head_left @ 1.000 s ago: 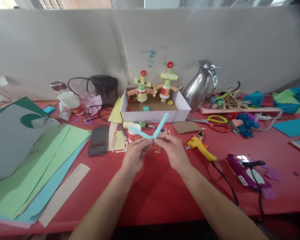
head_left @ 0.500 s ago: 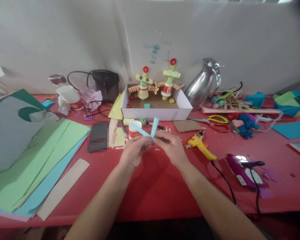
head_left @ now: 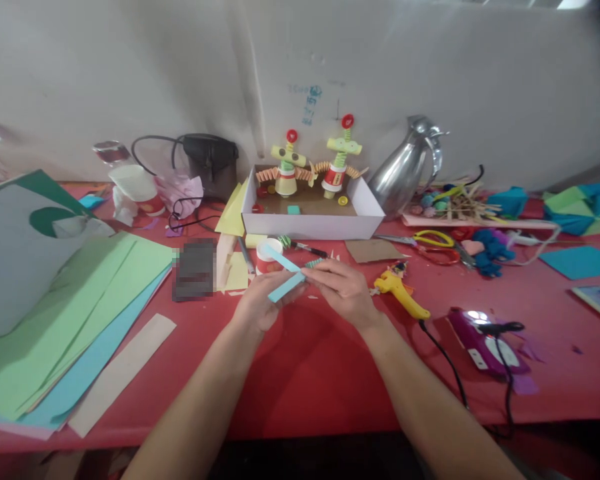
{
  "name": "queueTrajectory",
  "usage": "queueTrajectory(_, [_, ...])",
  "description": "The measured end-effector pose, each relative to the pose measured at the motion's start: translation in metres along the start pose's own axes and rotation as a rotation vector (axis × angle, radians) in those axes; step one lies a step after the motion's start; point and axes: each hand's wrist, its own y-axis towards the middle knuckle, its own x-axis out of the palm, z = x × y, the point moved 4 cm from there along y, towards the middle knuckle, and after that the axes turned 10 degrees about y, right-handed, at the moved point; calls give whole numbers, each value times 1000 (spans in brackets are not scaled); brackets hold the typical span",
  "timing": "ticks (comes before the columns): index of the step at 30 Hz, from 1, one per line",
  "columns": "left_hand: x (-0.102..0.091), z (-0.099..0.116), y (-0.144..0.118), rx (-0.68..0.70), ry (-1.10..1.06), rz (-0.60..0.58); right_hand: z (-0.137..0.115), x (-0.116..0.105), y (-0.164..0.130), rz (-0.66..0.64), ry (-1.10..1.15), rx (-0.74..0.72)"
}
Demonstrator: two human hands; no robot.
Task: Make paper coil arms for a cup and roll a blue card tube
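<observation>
My left hand [head_left: 260,303] and my right hand [head_left: 344,290] meet above the red table [head_left: 305,373] and pinch two light blue paper strips [head_left: 284,275] that cross each other. One strip runs up to the left; the other is folded down across my left fingers. Just behind the strips stands a small red and white paper cup [head_left: 267,257]. Farther back, a white shallow box [head_left: 313,213] holds two paper-cup figures [head_left: 310,167].
Stacked green, blue and grey paper sheets [head_left: 65,313] cover the left. A yellow glue gun [head_left: 400,293] with a black cord lies right of my hands, a purple device [head_left: 490,340] beyond it. Scissors [head_left: 430,243], a metal jug [head_left: 405,173] and craft scraps sit behind.
The strip that stood up to the right has been folded down to the left over the other strip. The view has dropped slightly.
</observation>
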Motion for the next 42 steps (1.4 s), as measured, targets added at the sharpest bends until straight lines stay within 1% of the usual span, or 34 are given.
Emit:
queueTrajectory(3, [2,2,-1,-52,36,-19,-3,-4,0,-52,-36,-57])
queueTrajectory(6, [3,3,0,-100,38,-50,-4,-8,0,-68,-53,-66])
queueTrajectory(9, [4,4,0,-79,52,-84,-4,-9,0,-85,-60,-58])
queueTrajectory(12, [2,2,0,-70,86,-65,-4,-8,1,-88,-32,-6])
queueTrajectory(13, [2,2,0,-61,90,-56,-4,-7,2,-73,-8,27])
queueTrajectory(15, [2,1,0,-23,86,-31,-6,-4,4,-2,74,127])
queueTrajectory(18, [4,2,-1,80,84,26,-7,4,6,178,323,379])
queueTrajectory(20, [5,4,-2,167,85,64,-6,13,4,256,508,549])
queueTrajectory(21, [7,4,-3,206,86,76,-5,17,4,281,579,606])
queueTrajectory(23, [10,3,-4,267,83,82,-5,21,3,319,657,658])
queueTrajectory(28, [15,-3,-5,328,70,101,-2,18,1,451,734,729])
queueTrajectory(31, [16,-6,-5,335,85,121,-1,16,1,505,714,737])
queueTrajectory(38, [19,-11,-4,347,138,125,-2,14,-1,505,604,708])
queueTrajectory(40, [19,-12,-4,350,112,96,-1,12,-1,505,604,703])
queueTrajectory(42, [20,-12,-3,349,76,38,-1,9,0,503,623,698])
